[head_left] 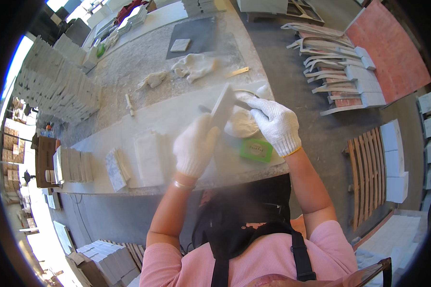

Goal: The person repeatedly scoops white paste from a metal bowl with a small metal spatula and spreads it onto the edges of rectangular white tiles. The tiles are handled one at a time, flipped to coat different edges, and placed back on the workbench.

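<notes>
My left hand (195, 147), in a white knit glove, grips a pale stone tile (221, 106) held up on edge above the work table. My right hand (277, 123), gloved the same way, is closed with its fingertips beside the tile. Something thin and dark shows at those fingertips, too blurred to name. Just below them a round dish (242, 123) of white powder or paste sits on the table. A green box (256, 150) lies under my right wrist.
Stacked tiles (57, 81) rise at the left of the dusty table (100, 153). Farther back lie crumpled white gloves (195, 66), a small yellowish strip (238, 71) and a tile on a dark sheet (191, 31). A wooden pallet (367, 177) stands on the floor at right.
</notes>
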Motion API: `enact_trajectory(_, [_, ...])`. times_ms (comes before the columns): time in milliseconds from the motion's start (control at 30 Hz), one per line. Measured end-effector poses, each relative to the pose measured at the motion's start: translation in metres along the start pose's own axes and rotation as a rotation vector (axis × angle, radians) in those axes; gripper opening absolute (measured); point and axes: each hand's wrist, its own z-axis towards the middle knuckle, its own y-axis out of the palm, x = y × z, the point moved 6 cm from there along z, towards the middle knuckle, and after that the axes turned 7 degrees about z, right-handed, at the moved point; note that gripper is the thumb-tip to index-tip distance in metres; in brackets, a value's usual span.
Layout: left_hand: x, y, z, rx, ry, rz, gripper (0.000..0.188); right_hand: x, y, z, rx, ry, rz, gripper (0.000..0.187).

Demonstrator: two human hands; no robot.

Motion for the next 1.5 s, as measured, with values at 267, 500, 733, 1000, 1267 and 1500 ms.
enact_trajectory(267, [-0.03,-0.018,-0.054,-0.166,-0.518,-0.727,0.044,0.04,-0.009,-0.054,0.0,0.395,0.494,0.033])
enact_trajectory(500, [-0.06,-0.014,-0.144,-0.11,-0.594,-0.977,0.048,0.022,0.044,-0.108,-0.199,0.563,0.669,0.015])
enact_trajectory(733, [-0.078,-0.001,-0.167,-0.169,-0.715,-0.995,0.066,-0.012,0.081,-0.1,-0.212,0.033,0.21,0.028])
enact_trajectory(1000, [-0.085,-0.009,-0.15,-0.281,-0.385,-0.374,0.112,-0.02,0.096,-0.084,-0.397,0.038,-0.054,0.036])
enact_trajectory(1267, [-0.069,-0.017,-0.142,-0.397,-0.259,-0.209,0.126,-0.028,0.107,-0.076,-0.448,-0.041,0.034,0.043])
enact_trajectory(1500, [-0.066,-0.022,-0.137,-0.458,-0.299,-0.212,0.126,-0.028,0.111,-0.077,-0.432,-0.077,0.039,0.04])
